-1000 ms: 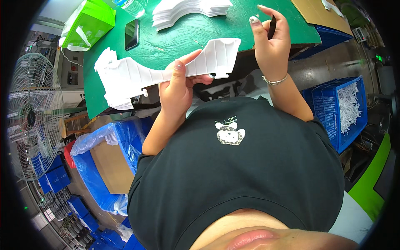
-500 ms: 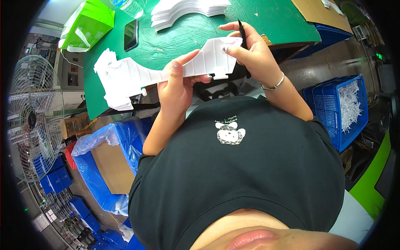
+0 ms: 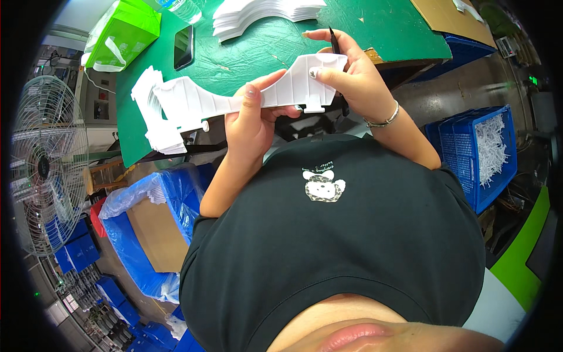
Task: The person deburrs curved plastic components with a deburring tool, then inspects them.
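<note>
A white curved plastic part (image 3: 214, 104) with ribs and small tabs along its near edge is held level above the near side of the table. My left hand (image 3: 251, 120) grips it at its narrow middle, thumb on top and fingers beneath. At its right end my right hand (image 3: 358, 76) pinches it with the thumb on the upper face. A slim black pen-like tool (image 3: 335, 42) is also in my right hand, pointing up between the fingers; its lower end shows below the hand. Under the part's left end lies a stack of similar white parts (image 3: 153, 117) at the table's left edge.
On the green table (image 3: 267, 53) are another stack of white parts (image 3: 264, 17), a phone (image 3: 183, 47), a water bottle (image 3: 185, 10) and a green bag (image 3: 124, 35). A plastic-lined blue bin (image 3: 141, 246) stands left, a blue crate of white scraps (image 3: 454, 158) right, a fan (image 3: 44, 167) far left.
The white part has shifted slightly to the right, its left end drawing away from the stack there. Both hands keep their hold on it.
</note>
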A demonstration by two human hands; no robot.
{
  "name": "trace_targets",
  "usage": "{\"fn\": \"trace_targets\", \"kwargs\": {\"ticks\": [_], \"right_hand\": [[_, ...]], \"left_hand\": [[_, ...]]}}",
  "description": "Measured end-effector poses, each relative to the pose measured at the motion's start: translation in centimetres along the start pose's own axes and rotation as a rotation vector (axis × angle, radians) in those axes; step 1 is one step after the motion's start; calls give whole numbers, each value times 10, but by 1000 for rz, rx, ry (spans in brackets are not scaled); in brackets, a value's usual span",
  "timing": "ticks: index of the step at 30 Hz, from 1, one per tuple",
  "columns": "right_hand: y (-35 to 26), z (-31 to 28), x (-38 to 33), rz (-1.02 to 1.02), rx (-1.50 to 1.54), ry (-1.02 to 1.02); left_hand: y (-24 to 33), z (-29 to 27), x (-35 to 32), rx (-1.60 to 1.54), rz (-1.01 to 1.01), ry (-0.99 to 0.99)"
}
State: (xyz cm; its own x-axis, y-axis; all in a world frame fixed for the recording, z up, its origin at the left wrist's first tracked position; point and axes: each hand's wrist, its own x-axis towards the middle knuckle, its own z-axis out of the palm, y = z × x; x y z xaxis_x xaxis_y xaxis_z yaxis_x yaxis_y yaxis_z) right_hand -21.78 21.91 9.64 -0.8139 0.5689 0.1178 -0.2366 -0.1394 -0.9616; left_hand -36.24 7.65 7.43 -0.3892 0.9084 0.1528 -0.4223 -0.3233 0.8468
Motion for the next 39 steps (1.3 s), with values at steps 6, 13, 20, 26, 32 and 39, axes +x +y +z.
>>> {"fn": "trace_targets", "kwargs": {"ticks": [6, 13, 20, 26, 32, 39], "right_hand": [[7, -5, 4, 7, 51, 33], [-1, -17, 6, -12, 175, 170], [8, -51, 5, -151, -833, 440], [10, -40, 8, -220, -801, 327], [7, -7, 17, -550, -859, 333], [6, 9, 19, -528, -810, 310]], "left_hand": [[1, -1, 0, 9, 19, -3], [1, -4, 1, 25, 36, 30], [-6, -10, 17, 317, 191, 169], [12, -10, 18, 301, 61, 159], [11, -2, 22, 150, -46, -43], [10, 4, 21, 126, -74, -130]]}}
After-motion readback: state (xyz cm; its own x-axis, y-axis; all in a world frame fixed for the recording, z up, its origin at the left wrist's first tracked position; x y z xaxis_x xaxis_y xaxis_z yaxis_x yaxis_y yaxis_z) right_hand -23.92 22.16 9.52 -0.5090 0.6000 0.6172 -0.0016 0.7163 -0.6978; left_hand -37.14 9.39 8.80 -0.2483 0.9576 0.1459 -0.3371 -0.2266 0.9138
